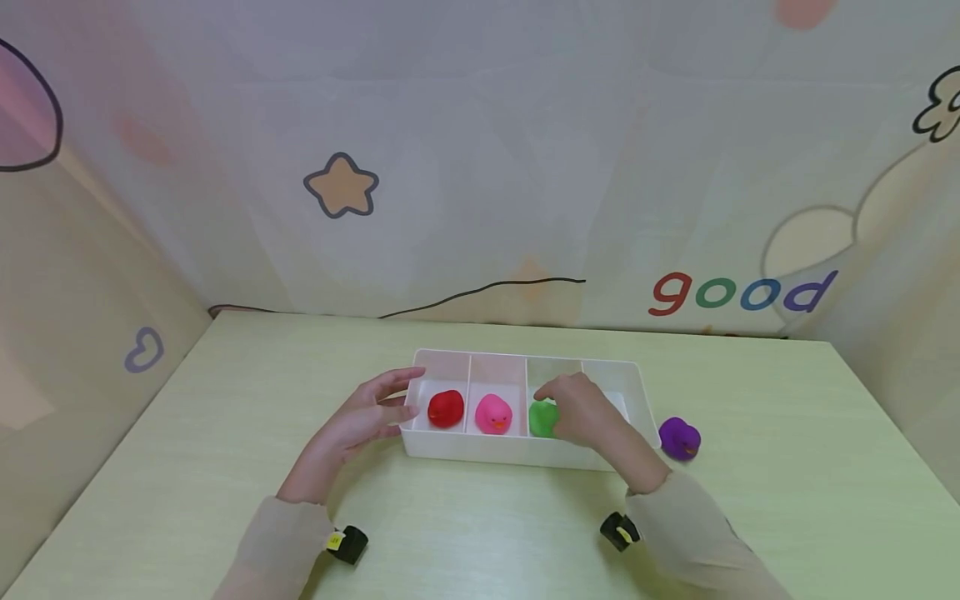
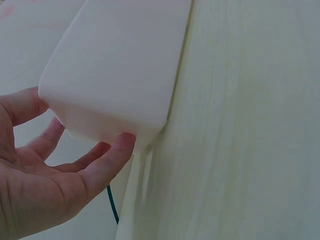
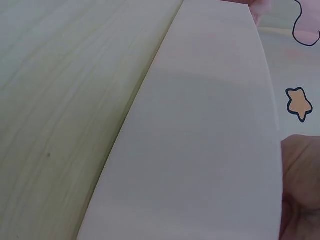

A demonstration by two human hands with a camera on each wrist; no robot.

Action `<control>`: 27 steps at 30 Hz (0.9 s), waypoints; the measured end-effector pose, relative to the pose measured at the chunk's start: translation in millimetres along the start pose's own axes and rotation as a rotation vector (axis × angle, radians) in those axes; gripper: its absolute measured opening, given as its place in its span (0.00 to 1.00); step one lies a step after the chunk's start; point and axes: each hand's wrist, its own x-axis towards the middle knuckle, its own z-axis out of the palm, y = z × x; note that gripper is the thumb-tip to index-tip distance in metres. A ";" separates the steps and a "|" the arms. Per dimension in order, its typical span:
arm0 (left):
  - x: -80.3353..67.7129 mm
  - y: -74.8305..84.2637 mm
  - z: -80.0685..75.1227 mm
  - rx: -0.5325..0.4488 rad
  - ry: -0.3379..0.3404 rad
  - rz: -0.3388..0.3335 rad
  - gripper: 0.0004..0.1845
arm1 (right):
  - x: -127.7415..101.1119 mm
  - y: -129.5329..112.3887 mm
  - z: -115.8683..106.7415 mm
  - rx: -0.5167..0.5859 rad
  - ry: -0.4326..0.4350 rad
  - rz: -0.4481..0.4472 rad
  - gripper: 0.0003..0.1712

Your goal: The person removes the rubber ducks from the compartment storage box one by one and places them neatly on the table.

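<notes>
A white box (image 1: 480,448) divided into compartments stands on the table. A red rubber duck (image 1: 446,409) lies in its leftmost compartment and a pink rubber duck (image 1: 493,415) in the one beside it. My right hand (image 1: 588,412) reaches into the third compartment, fingers curled over a green rubber duck (image 1: 543,418); the hand partly covers this duck. In the right wrist view, the box wall (image 3: 190,130) hides the fingertips. My left hand (image 1: 371,410) touches the box's left end, its fingers spread and fairly straight. The left wrist view shows fingertips against the end wall (image 2: 90,122).
A purple rubber duck (image 1: 680,439) sits on the table just right of the box. The fourth compartment (image 1: 615,387) is partly behind my right hand. Pale table surface (image 1: 225,433) surrounds the box, and a printed curtain (image 1: 480,167) hangs along the table's back edge.
</notes>
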 end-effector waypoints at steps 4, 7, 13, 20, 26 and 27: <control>-0.2 -0.9 0.0 -0.004 -0.008 0.007 0.30 | 2.5 0.1 0.8 -0.015 -0.023 0.007 0.18; -0.2 -1.3 0.0 -0.006 -0.013 0.016 0.30 | 3.3 0.3 1.6 -0.022 -0.034 0.004 0.17; 0.9 -1.5 0.6 -0.006 -0.015 0.013 0.30 | 1.3 0.4 1.8 0.001 -0.016 0.011 0.17; 0.9 -1.7 0.2 -0.003 -0.011 0.013 0.30 | -4.3 3.8 -2.3 0.040 0.097 -0.012 0.19; 0.9 -1.9 -0.5 -0.010 -0.011 0.013 0.30 | -11.7 11.8 -4.9 0.117 0.191 -0.088 0.15; 1.0 -1.8 -0.6 -0.009 -0.011 0.014 0.30 | -13.0 13.6 -5.1 0.129 0.207 -0.101 0.16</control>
